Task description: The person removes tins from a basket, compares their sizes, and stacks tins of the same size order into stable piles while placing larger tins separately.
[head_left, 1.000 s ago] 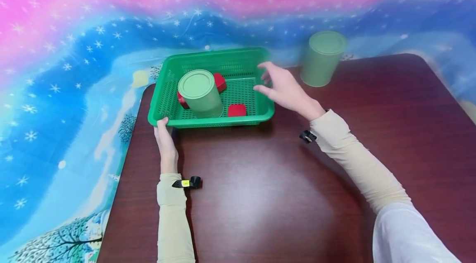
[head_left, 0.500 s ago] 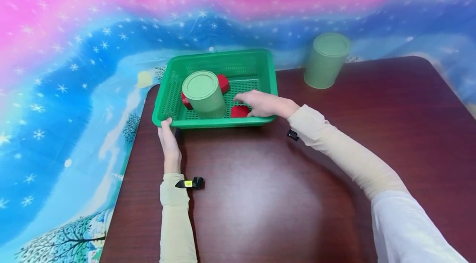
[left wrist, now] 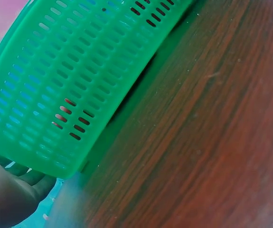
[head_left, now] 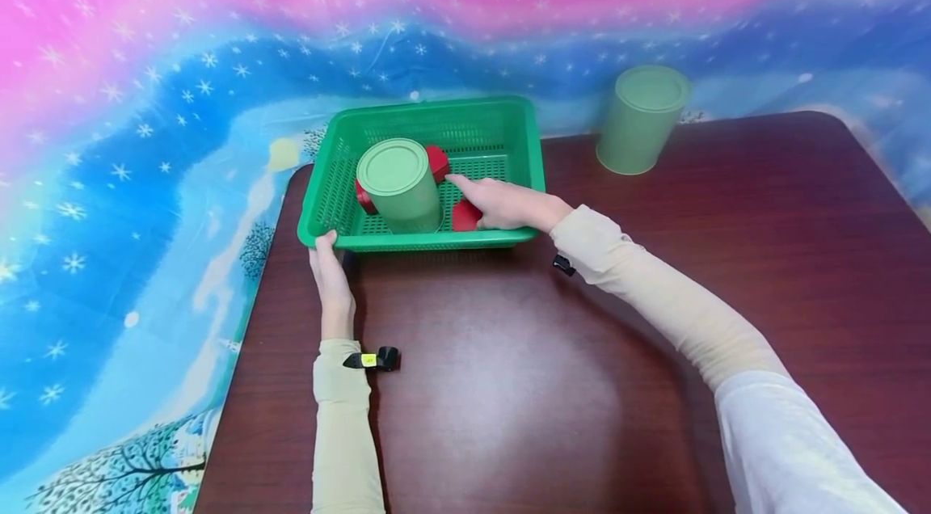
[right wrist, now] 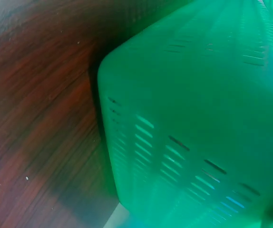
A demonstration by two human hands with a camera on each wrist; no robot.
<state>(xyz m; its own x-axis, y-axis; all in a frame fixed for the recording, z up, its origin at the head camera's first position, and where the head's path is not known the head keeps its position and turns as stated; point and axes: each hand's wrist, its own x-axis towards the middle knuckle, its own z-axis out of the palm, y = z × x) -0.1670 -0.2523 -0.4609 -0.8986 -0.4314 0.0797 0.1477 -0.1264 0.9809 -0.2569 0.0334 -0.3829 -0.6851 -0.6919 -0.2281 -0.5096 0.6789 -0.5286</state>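
Brown table [head_left: 502, 368]; I see the left hand [head_left: 332, 280] gripping the green basket [head_left: 414, 242]; the right hand [head_left: 507, 204] at a red block [head_left: 464, 217] (pinching, I can't tell).

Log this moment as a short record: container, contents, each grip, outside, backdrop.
Container: slotted green basket, toward the far left of the table
Contents: pale green can, standing; front red piece; other red pieces, partly behind the can
Left grip: holds the basket at its near left corner
Right grip: inside the basket at the front red piece; whether it pinches it is unclear
Outside: second can, standing right of the basket
Backdrop: pink-and-blue snowflake cloth
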